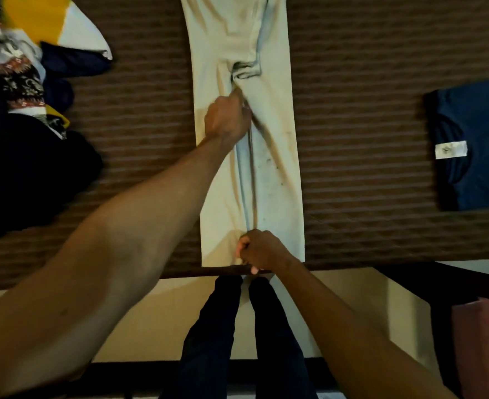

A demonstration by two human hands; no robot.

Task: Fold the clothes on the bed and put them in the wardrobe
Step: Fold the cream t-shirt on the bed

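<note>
Both hands are on the trousers (269, 156): the left hand (228, 118) reaches farther out, fingers curled into the bunched cloth just below the crotch, while the right hand (259, 250) pinches the cloth at the near end, right by the bed's edge. Neither is spread flat; each has a fold of fabric in its grip.

The trousers lie flat on the bed (367, 125), pale cream, already doubled leg upon leg (so it looks from the single narrow strip). Their long axis runs straight away from the person, near end at the bed's edge, far end out of view at the top; which end is the waist I cannot tell for certain. The right hand is the nearer one, the left about midway along the visible length, so the next fold likely brings one end over along that axis.

Right of them, well apart, lies a folded navy shirt (476, 145). Left is a pile (27, 70) of unfolded clothes.
</note>
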